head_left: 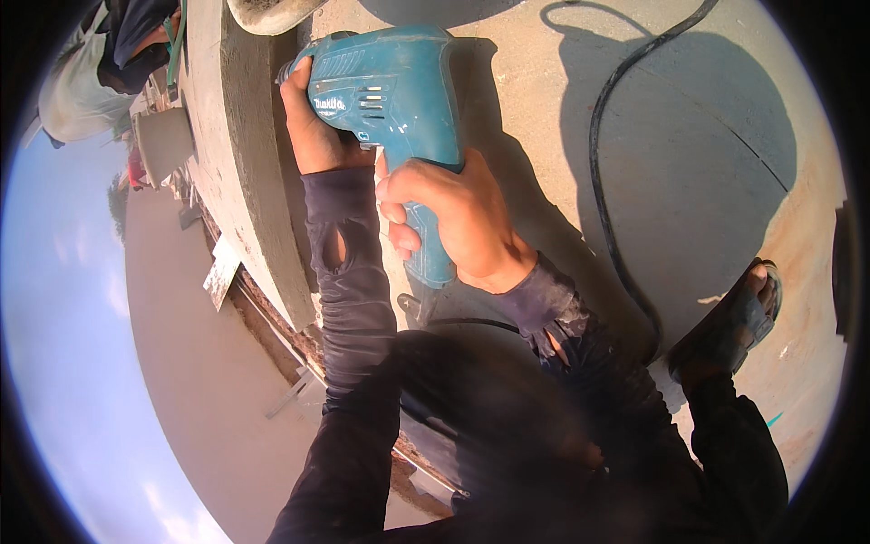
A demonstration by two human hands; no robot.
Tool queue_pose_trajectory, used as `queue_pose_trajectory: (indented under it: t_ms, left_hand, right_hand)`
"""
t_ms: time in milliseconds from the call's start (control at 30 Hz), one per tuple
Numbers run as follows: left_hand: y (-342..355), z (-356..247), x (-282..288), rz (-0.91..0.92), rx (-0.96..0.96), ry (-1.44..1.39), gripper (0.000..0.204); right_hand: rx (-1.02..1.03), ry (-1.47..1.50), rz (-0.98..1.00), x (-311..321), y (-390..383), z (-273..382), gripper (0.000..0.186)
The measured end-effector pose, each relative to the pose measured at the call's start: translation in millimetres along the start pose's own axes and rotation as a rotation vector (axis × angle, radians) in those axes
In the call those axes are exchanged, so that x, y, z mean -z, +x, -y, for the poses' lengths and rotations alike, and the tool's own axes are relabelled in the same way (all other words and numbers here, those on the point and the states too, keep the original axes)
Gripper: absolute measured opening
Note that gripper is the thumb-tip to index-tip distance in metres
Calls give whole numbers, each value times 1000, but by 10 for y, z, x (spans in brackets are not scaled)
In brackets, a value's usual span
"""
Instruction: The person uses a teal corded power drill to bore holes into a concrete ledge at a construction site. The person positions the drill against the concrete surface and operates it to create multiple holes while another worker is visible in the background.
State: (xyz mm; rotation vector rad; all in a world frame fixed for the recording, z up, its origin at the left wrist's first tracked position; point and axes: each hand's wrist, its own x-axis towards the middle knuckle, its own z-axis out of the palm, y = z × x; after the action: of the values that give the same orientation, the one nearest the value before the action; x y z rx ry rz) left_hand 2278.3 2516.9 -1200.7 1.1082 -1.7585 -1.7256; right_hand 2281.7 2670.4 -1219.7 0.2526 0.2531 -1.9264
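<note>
A teal power drill (394, 86) is held in both my hands, its front end pointing left toward a raised concrete edge (245, 172). My right hand (471, 218) wraps around the handle, fingers curled at its front near the trigger. My left hand (313, 131) grips the front of the body from below and the left, with the thumb up along its side. The dark chuck (285, 72) shows only partly beyond my left thumb. Whether a bit touches the concrete cannot be seen. Dark long sleeves cover both my forearms.
A black cable (600, 163) curves over the sunlit concrete floor on the right. My sandalled foot (748, 313) rests there. At the upper left is another person's light clothing (86, 95). A pale rounded object (272, 11) lies at the top edge. Rubble and boards line the ledge's left side.
</note>
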Motion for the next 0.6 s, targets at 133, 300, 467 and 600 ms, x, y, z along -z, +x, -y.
queue_pose_trajectory:
  t_ms: [133, 300, 467, 600]
  left_hand:
    - [-234, 64, 66, 66, 21, -39, 47]
    - [-15, -11, -23, 36, 32, -26, 45]
    - [-58, -4, 17, 54, 54, -68, 45]
    - [-158, 28, 44, 75, 67, -63, 45]
  right_hand:
    - [-26, -17, 20, 61, -200, -48, 15]
    - [-10, 2, -9, -3, -27, 26, 15]
    - [-8, 6, -6, 2, -66, -15, 15]
    - [-27, -4, -9, 52, -131, -41, 14]
